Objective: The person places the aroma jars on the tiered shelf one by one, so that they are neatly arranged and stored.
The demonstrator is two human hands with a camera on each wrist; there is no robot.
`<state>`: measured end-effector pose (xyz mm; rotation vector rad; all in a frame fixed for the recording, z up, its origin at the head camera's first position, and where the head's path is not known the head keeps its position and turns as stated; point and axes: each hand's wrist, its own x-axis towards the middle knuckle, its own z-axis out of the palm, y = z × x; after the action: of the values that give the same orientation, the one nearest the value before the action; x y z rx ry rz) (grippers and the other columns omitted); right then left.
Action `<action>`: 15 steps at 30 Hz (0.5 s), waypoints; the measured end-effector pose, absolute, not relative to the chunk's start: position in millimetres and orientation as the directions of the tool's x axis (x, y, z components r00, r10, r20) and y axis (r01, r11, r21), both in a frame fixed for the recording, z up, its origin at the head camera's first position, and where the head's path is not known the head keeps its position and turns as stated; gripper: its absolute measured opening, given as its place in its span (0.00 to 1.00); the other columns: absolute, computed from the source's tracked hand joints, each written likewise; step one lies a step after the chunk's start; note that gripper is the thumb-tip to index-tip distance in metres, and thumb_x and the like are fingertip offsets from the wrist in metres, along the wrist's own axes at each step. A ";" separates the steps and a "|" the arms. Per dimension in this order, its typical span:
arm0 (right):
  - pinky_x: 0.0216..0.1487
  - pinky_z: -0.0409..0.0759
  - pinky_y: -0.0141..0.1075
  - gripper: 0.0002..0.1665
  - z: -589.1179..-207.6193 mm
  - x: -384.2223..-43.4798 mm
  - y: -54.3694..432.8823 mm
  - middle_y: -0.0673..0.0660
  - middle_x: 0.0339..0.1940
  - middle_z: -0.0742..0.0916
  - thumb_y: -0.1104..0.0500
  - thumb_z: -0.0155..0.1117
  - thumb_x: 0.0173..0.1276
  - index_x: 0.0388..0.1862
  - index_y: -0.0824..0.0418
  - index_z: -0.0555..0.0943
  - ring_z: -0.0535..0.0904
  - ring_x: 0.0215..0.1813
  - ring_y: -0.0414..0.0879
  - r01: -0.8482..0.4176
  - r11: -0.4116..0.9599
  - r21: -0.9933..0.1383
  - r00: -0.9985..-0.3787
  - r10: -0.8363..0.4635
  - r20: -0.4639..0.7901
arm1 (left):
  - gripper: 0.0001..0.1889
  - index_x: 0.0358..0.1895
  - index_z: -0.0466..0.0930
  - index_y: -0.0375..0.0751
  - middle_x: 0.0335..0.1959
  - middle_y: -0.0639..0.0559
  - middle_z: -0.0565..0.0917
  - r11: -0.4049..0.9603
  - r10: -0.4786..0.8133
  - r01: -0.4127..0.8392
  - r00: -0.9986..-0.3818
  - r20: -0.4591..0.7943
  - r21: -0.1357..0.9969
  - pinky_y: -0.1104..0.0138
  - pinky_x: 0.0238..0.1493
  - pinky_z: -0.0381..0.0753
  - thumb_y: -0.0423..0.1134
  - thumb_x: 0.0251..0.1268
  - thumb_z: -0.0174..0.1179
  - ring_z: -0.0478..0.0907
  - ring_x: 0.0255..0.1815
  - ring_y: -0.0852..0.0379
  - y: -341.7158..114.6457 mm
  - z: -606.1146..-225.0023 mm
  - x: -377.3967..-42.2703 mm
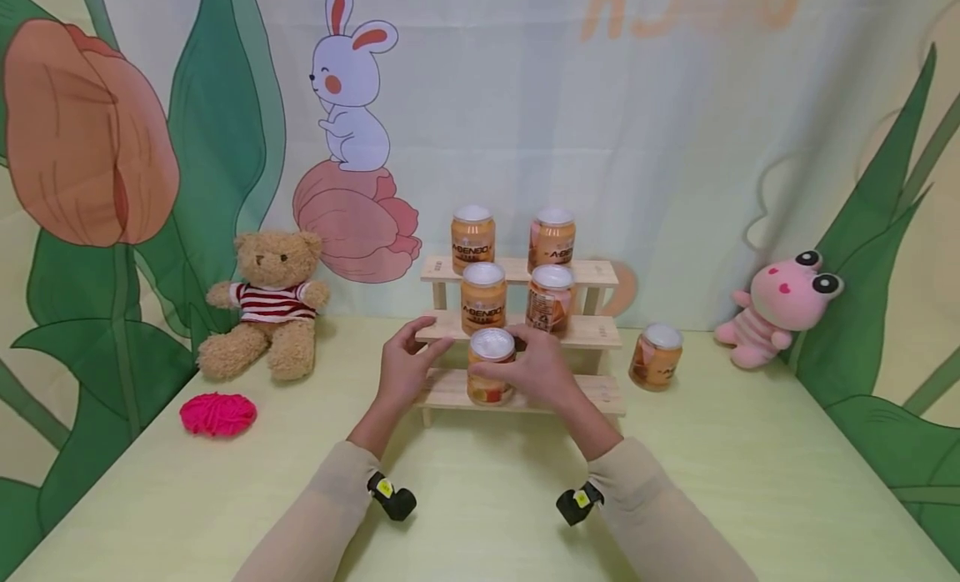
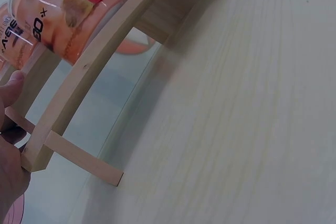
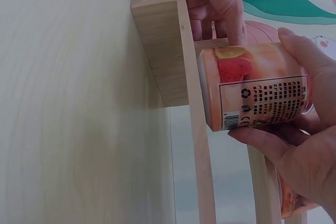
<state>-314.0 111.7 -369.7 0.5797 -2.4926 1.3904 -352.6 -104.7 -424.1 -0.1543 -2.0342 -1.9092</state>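
My right hand [image 1: 542,367] grips an orange can [image 1: 491,386] with a silvery top, thumb on one side and fingers on the other. In the right wrist view the can [image 3: 257,85] shows a fruit picture, barcode and printed panel, its base right at the lowest board. That board belongs to a three-step wooden stand [image 1: 442,390]. At the stand's left end, my left hand [image 1: 405,365] holds the wood, its fingers bent round the end by the middle step. Two similar cans, one on the left [image 1: 483,303] and one on the right [image 1: 551,303], stand on the middle step.
The top step carries two more cans, a left one [image 1: 472,240] and a right one [image 1: 552,242]. Another can [image 1: 656,357] stands on the table [image 1: 480,490], right of the stand. A teddy bear [image 1: 270,307] and pink yarn [image 1: 218,414] lie left, a pink frog toy [image 1: 780,311] right.
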 end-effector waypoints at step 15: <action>0.35 0.79 0.39 0.33 -371.6 -311.7 100.4 0.54 0.37 0.85 0.47 0.87 0.45 0.42 0.63 0.81 0.79 0.38 0.46 -0.465 0.473 -0.748 -0.882 -0.179 0.435 | 0.26 0.61 0.79 0.43 0.53 0.45 0.85 0.085 -0.133 0.315 -0.937 0.324 0.945 0.69 0.50 0.79 0.44 0.60 0.73 0.80 0.54 0.47 -106.0 -424.9 -351.4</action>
<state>-311.7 100.4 -371.6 0.5479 -2.4279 1.3684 -351.4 -106.0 -424.9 -0.1805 -2.0427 -1.9177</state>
